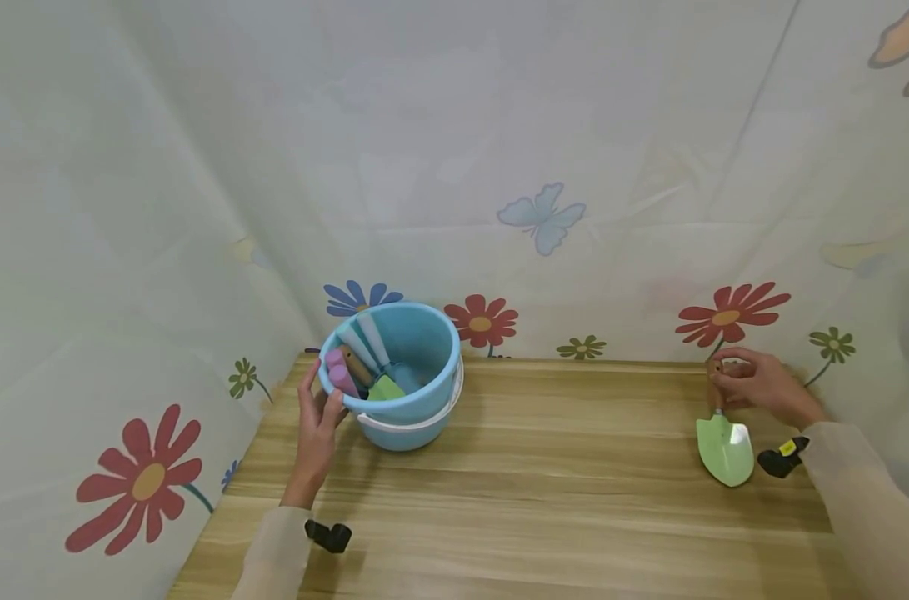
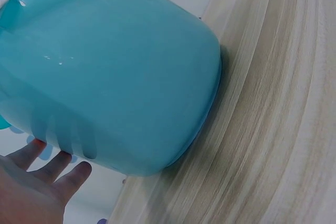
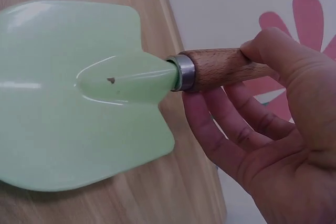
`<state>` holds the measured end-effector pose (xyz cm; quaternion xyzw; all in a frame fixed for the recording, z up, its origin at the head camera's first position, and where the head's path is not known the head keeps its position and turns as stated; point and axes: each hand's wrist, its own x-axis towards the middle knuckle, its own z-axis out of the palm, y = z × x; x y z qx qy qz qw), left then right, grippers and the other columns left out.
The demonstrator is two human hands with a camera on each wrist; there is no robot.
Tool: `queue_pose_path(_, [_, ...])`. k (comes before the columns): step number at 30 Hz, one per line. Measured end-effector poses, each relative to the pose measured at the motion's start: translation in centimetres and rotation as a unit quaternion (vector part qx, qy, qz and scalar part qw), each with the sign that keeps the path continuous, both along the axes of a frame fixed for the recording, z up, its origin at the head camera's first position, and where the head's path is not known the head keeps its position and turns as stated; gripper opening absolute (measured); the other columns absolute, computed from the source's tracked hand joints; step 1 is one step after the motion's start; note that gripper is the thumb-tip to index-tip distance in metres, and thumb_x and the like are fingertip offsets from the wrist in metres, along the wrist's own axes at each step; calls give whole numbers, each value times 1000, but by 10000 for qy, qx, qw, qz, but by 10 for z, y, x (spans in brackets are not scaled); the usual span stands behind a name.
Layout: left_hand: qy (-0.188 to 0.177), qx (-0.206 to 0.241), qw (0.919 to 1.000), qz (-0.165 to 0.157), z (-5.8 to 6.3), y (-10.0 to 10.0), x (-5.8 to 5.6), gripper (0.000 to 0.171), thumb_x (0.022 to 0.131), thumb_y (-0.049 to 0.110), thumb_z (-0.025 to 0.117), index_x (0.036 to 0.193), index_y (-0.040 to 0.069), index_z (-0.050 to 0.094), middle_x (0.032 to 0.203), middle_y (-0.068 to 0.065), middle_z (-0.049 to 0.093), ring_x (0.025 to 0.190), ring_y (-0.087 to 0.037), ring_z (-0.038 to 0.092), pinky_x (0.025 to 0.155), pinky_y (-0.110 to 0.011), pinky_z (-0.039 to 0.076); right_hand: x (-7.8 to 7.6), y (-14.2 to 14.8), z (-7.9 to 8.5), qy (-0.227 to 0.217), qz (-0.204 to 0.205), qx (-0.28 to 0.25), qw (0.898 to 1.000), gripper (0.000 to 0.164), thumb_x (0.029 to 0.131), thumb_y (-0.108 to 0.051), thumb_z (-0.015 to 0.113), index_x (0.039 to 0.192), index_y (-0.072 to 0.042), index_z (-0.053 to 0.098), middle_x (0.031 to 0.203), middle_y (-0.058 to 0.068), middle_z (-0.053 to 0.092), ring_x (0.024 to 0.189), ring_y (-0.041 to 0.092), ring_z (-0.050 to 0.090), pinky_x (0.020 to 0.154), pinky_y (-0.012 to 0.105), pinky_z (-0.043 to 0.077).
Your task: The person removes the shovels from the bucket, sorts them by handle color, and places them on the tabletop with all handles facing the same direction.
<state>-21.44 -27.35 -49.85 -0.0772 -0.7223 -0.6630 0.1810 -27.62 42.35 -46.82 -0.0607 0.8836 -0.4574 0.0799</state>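
A light blue bucket (image 1: 412,408) with a white handle (image 1: 417,427) stands on the left part of the table. Against its near left side my left hand (image 1: 321,429) rests; in the left wrist view its fairly straight fingers (image 2: 71,182) touch the bucket wall. Inside lie a wooden handle (image 1: 358,367), a green piece (image 1: 385,389), pink-purple pieces (image 1: 342,375) and pale blue pieces (image 1: 372,337). On the right, my right hand (image 1: 769,387) pinches the wooden handle of a hand trowel (image 1: 726,450). Its pale green blade points toward me, over the table.
The wood-grain table (image 1: 566,475) spans the space between bucket and trowel. A pale cloth backdrop (image 1: 424,150) with printed flowers and butterflies hangs along its back and left edges. Small black cameras (image 1: 329,536) are strapped to both wrists.
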Motion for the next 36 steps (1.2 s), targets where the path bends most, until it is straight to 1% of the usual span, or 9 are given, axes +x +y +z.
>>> queue_pose_path(4, [0, -25, 10000, 1, -1, -1, 0, 59, 111, 26, 44, 163, 31, 17, 165, 0, 25, 149, -29, 31, 109, -64, 38, 0, 6, -6, -242, 23, -204, 9995, 57, 102, -21, 66, 147, 4, 41, 115, 31, 66, 93, 33, 73, 77, 47, 62])
queue_pose_path(7, [-6, -29, 10000, 0, -1, -1, -1, 59, 111, 27, 44, 163, 31, 17, 166, 0, 25, 150, -30, 30, 110, -65, 38, 1, 10, -10, -275, 41, -274, 9992, 57, 102, -21, 66, 146, 4, 40, 110, 28, 68, 91, 32, 73, 77, 47, 62])
queue_pose_path(10, [-34, -49, 10000, 11, -1, -1, -2, 60, 111, 28, 45, 163, 31, 17, 166, 0, 24, 150, -31, 29, 110, -65, 37, 2, 12, -16, -255, -42, -293, 9992, 57, 102, -22, 67, 146, 3, 41, 108, 25, 68, 90, 30, 73, 76, 46, 63])
queue_pose_path(16, [-168, -109, 9998, 82, -2, 0, -2, 60, 110, 31, 45, 163, 33, 16, 166, 1, 23, 151, -31, 28, 111, -66, 37, 1, 13, -26, -44, -235, -64, 9997, 53, 104, -22, 64, 144, 5, 42, 107, 24, 67, 87, 27, 72, 74, 42, 63])
queue_pose_path(18, [-184, -109, 9997, 98, -2, 0, -1, 60, 110, 31, 45, 163, 35, 16, 166, 2, 23, 151, -31, 28, 111, -65, 37, 0, 11, -28, 29, -299, -24, 9995, 51, 104, -21, 63, 143, 5, 42, 108, 27, 66, 87, 28, 71, 73, 42, 63])
queue_pose_path(23, [-179, -90, 9997, 111, -1, 0, -1, 59, 111, 31, 45, 163, 35, 17, 166, 2, 23, 150, -30, 29, 111, -64, 37, -5, 7, -33, 184, -441, 6, 9989, 50, 104, -19, 63, 142, 7, 43, 117, 35, 61, 89, 29, 70, 73, 41, 63])
queue_pose_path(25, [-172, -84, 9998, 108, -1, -1, 0, 59, 111, 30, 44, 163, 35, 16, 166, 1, 24, 150, -29, 30, 111, -63, 38, -6, 6, -35, 225, -443, 86, 9987, 50, 104, -19, 63, 141, 8, 44, 116, 34, 62, 88, 28, 70, 71, 40, 63])
queue_pose_path(30, [-143, -107, 9998, 88, -1, -1, 0, 58, 111, 28, 43, 163, 35, 16, 166, 2, 23, 150, -28, 30, 110, -61, 39, -9, 7, -38, 319, -285, 387, 9983, 48, 104, -18, 63, 141, 9, 48, 107, 28, 67, 83, 25, 67, 66, 36, 61])
queue_pose_path(36, [-156, -136, 9998, 74, -1, -1, 0, 58, 112, 28, 42, 163, 35, 15, 166, 2, 23, 150, -27, 30, 110, -60, 39, -12, 8, -38, 308, -283, 674, 9968, 47, 103, -19, 64, 138, 9, 51, 109, 30, 68, 85, 23, 66, 65, 33, 59])
